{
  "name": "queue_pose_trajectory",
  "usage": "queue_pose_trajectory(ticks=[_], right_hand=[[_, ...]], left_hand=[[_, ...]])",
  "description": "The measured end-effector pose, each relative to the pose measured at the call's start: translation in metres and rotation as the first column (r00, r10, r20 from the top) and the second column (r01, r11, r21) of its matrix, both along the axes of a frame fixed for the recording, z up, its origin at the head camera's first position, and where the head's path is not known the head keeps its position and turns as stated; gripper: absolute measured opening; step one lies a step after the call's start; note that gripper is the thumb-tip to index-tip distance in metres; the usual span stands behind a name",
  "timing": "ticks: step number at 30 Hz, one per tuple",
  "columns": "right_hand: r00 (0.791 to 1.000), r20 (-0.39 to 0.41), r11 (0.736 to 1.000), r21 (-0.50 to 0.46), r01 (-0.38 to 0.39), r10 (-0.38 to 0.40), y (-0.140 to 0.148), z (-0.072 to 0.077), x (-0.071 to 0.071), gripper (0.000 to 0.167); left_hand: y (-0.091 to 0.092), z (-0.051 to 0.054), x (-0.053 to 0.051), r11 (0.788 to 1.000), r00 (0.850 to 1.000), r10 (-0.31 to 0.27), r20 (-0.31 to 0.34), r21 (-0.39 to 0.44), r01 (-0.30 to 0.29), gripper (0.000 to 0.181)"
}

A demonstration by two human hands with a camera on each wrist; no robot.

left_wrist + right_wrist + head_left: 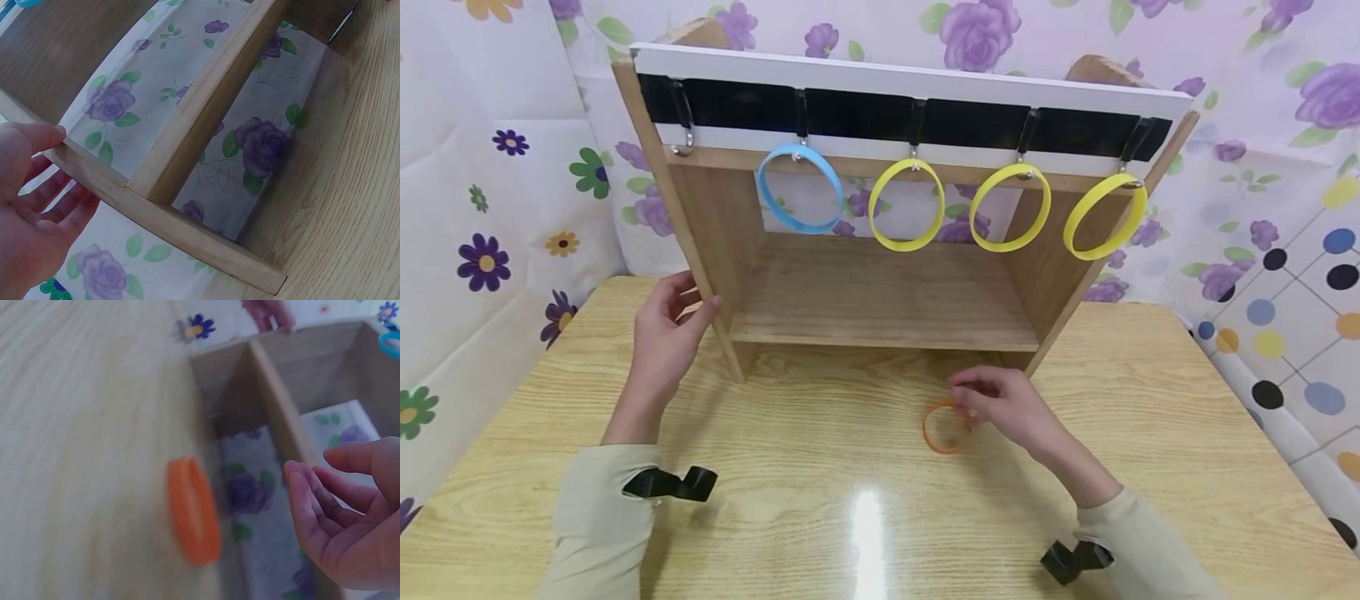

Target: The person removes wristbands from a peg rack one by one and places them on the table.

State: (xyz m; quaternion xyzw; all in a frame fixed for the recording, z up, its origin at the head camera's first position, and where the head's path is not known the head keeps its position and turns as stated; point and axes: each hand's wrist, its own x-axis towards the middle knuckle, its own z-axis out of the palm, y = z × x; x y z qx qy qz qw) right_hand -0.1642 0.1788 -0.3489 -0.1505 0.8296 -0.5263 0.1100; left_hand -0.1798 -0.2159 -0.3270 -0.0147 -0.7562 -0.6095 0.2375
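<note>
Just left of centre in the head view, a person's left hand (672,329) grips the upright side of a wooden rack (880,292), thumb on the front edge and fingers reaching round behind. Right of centre and lower, the right hand (1006,407) hovers with loosely bent fingers, holding nothing. Its fingertips overlap the edge of an orange ring (180,509) in the head view, but the right wrist view, slightly blurred, shows a gap between them. That ring is on the wooden table (775,525), just in front of the rack, below the middle of the frame. Pale sleeves (606,508) cover both forearms, each wrist wearing a black strap (658,483).

Across the upper part of the frame, the rack carries a white board (910,71) with a black strip (857,119) and five hooks (683,117). Counting from the left, the second holds a blue ring (808,228); the third, fourth and fifth each hold a yellow ring (906,246). Behind hangs cloth (1262,50) with purple roses; coloured daisies decorate the left side, coloured dots the right.
</note>
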Motion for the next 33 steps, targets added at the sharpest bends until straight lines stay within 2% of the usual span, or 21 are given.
queue_pose_trajectory(ticks=[8,14,18,23,28,33], right_hand=[[0.996,-0.049,0.996,-0.038,-0.079,0.077,-0.024,0.037,0.003,0.026],[0.994,-0.06,0.991,-0.092,-0.1,0.095,-0.04,0.063,0.004,0.026],[0.991,-0.109,0.988,-0.127,-0.09,0.076,-0.049,0.087,0.005,0.025],[0.976,-0.204,0.972,-0.203,-0.12,0.078,-0.063,0.114,0.004,0.023],[0.963,-0.254,0.964,-0.224,-0.145,0.086,-0.08,0.133,0.001,0.022],[0.953,-0.285,0.959,-0.223,-0.172,0.105,-0.095,0.144,-0.004,0.023]], left_hand=[[0.002,-0.001,-0.001,1.0,1.0,-0.008,-0.008,0.012,0.008,0.035],[0.001,0.0,0.0,1.0,1.0,-0.004,-0.016,0.007,0.004,0.034],[0.001,0.0,0.0,1.0,1.0,-0.009,-0.018,0.005,0.009,0.035],[0.0,0.0,0.001,1.0,1.0,-0.013,-0.01,-0.001,0.013,0.035],[-0.001,0.0,0.001,1.0,1.0,-0.01,-0.01,0.006,0.01,0.034],[0.001,0.001,0.001,1.0,1.0,-0.017,-0.017,0.025,0.018,0.034]])
